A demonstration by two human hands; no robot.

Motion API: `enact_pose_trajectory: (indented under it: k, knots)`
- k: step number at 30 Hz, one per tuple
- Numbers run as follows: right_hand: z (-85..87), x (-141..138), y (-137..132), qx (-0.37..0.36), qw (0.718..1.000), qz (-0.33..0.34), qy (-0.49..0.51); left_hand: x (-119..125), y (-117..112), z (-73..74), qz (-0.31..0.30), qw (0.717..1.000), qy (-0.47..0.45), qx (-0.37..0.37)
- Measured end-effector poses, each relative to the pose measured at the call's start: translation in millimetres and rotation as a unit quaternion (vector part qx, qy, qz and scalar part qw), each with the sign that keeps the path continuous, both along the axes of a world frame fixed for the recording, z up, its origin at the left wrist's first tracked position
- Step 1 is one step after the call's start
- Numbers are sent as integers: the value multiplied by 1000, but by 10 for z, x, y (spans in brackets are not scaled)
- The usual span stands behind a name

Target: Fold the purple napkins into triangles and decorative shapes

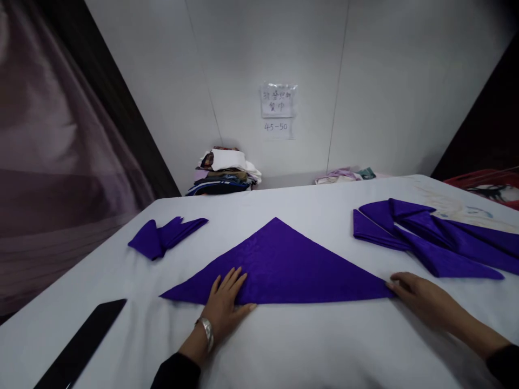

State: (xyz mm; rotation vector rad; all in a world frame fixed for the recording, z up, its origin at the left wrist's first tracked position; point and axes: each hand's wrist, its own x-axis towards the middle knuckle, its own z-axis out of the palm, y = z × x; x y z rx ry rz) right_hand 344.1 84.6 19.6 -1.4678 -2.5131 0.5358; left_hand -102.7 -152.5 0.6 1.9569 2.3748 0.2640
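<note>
A purple cloth napkin lies flat on the white-covered table, folded into a wide triangle with its peak pointing away from me. My left hand rests spread on the napkin's near edge, left of the middle, with a silver bracelet at the wrist. At the triangle's right corner, my right hand pinches the tip between thumb and fingers.
A folded purple napkin lies at the left; several loose purple napkins lie at the right. A flat black object sits near left. Stacked clothes and a paper sign are beyond the table.
</note>
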Motion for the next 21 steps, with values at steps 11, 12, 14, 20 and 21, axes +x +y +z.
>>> enact_pose_trajectory:
  k: [11, 12, 14, 20, 21]
  knots:
    - [-110, -28, 32, -38, 998, 31, -39, -7, -18, 18, -13, 1000, 6, 10]
    - [-113, -16, 43, -29, 999, 31, -32, -1, -20, 22, -13, 1000, 7, 8]
    - [-131, 40, 85, -7, 999, 20, -31, 19, -20, 37, -17, 1000, 8, 3]
    - [-178, 249, 284, 27, 996, 1, -81, 96, 125, 246, -47, 995, -30, -78]
    - [-157, 227, 311, 55, 996, 4, -71, 102, 193, 309, -40, 995, -37, -87]
